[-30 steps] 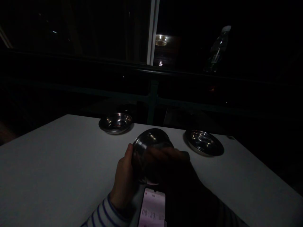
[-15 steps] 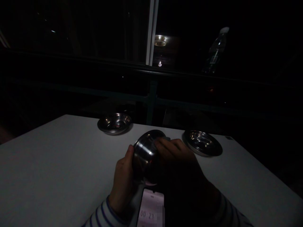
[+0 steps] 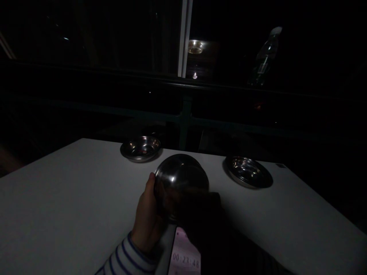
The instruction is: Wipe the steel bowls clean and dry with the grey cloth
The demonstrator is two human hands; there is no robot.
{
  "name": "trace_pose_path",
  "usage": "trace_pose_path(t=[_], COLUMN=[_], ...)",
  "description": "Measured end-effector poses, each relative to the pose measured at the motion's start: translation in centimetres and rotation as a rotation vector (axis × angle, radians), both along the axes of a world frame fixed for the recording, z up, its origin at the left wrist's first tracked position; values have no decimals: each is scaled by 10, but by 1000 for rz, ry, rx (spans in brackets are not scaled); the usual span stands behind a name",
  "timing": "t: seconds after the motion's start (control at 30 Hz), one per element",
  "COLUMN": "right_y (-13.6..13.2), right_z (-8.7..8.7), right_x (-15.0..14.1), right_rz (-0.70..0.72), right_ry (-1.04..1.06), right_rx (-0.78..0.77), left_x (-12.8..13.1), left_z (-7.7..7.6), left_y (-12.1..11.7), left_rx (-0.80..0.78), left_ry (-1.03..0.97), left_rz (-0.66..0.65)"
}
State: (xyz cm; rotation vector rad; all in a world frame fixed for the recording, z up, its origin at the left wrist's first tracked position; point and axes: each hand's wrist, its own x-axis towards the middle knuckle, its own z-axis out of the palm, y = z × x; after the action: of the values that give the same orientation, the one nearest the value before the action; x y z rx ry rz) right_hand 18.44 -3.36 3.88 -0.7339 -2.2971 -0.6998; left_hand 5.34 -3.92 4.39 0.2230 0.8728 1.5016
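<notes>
A shiny stainless-steel bowl [image 3: 182, 170] is tilted above the near middle of the table, its rounded outside facing me. My left hand [image 3: 147, 217] is closed on its left edge, thumb upright along the rim. Across the lower face of the bowl lies my right hand [image 3: 197, 210], in deep shadow and blurred. Its fingers look bent against the metal; a small greyish thing showed at the fingertips earlier but is hidden now. Below the bowl, a lit phone [image 3: 185, 252] displays a running timer, partly covered by my right arm.
One shallow metal dish [image 3: 140, 149] rests at the back left of the white table [image 3: 71, 198], another dish [image 3: 249, 172] at the back right. Beyond the far edge are a dark rail and a window frame [image 3: 184, 38]. A clear bottle [image 3: 266, 55] appears at upper right.
My right hand has moved from the bowl's upper right down and left across its outside. The bowl has turned to show more of its surface. My left hand keeps its hold.
</notes>
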Motion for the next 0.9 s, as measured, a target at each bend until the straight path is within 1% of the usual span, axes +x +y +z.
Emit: trace_pose_path(t=[0.03, 0.07, 0.17, 0.23, 0.4, 0.53, 0.57, 0.63, 0.73, 0.87, 0.9], right_y=[-3, -5, -7, -5, -7, -12, -12, -12, -9, -7, -7], right_z=[-3, -4, 1, 2, -6, 0, 0, -3, -11, -14, -15], right_x=[-2, -3, -2, 1, -1, -3, -3, -4, -6, -7, -7], right_rz=[-31, -15, -69, -70, -19, -58, -63, -61, -41, -43, -48], right_ry=[5, 8, -5, -1, -38, -21, -23, -36, -9, 3, 4], right_rx=[-19, -9, -57, -51, -29, -59, -69, -83, -45, 1, 12], left_x=[0, 1, 2, 1, -3, -2, -2, -4, -5, -5, -5], left_z=[0, 0, -3, -4, 1, 4, 4, 3, 1, -1, -1], left_y=[1, 1, 1, 1, 2, 3, 4, 5, 6, 4, 5], left_rx=[-2, -3, -12, -9, 6, 9, 24, 51, 71, 17, 10], left_ry=[5, 6, -29, -46, -68, -88, -90, -89, -95, -111, -117], left_rz=[-5, -15, -39, -40, 51, -10, -5, 51, 114, 13, 16])
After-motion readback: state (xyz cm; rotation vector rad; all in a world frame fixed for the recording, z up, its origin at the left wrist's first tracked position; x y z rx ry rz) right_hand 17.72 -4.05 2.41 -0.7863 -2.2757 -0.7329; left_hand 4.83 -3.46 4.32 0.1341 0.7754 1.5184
